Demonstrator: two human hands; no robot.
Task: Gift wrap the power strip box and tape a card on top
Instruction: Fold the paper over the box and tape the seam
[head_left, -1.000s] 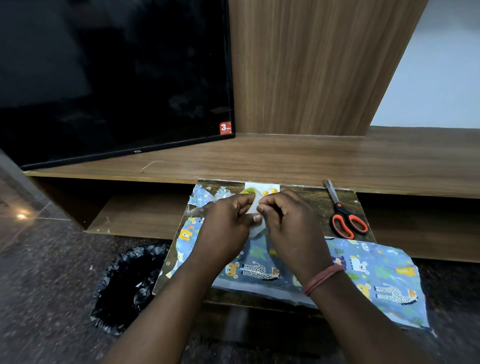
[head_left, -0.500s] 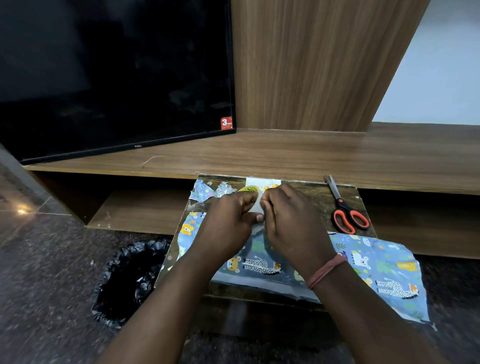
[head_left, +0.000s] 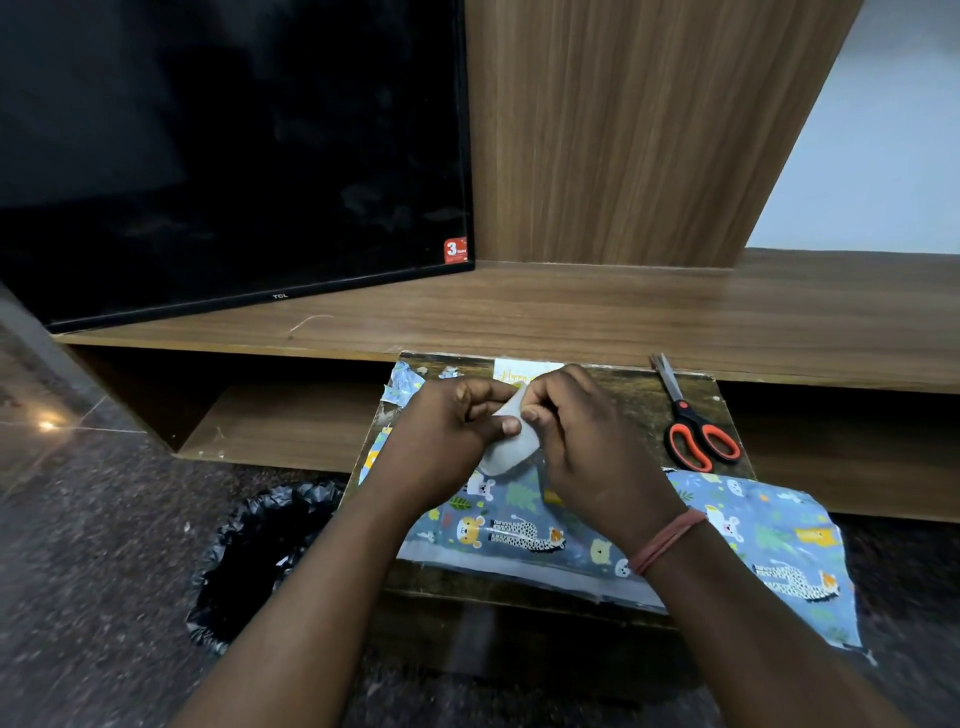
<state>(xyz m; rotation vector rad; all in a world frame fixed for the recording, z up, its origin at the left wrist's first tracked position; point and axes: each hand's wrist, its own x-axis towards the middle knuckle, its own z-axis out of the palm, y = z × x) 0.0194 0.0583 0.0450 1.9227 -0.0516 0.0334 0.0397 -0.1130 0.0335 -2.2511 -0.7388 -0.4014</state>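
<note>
The box wrapped in blue animal-print paper (head_left: 519, 525) lies across a small dark board (head_left: 649, 395). Above it, my left hand (head_left: 452, 441) and my right hand (head_left: 587, 447) meet. Both pinch a small whitish roll-like piece (head_left: 511, 449), probably tape; my left thumb presses its top edge. A white card with yellow print (head_left: 524, 370) lies flat just behind my fingers, partly hidden by them.
Orange-handled scissors (head_left: 696, 426) lie on the board's right side. Paper scraps (head_left: 402, 384) sit at its far left corner. A loose flap of wrapping paper (head_left: 779, 545) hangs off to the right. A black bin bag (head_left: 260, 551) is on the floor at left, and a TV (head_left: 234, 156) stands on the wooden shelf (head_left: 675, 317).
My hands have drawn slightly back from the card, and the whitish piece now shows more fully between my fingers. The camera has shifted a little.
</note>
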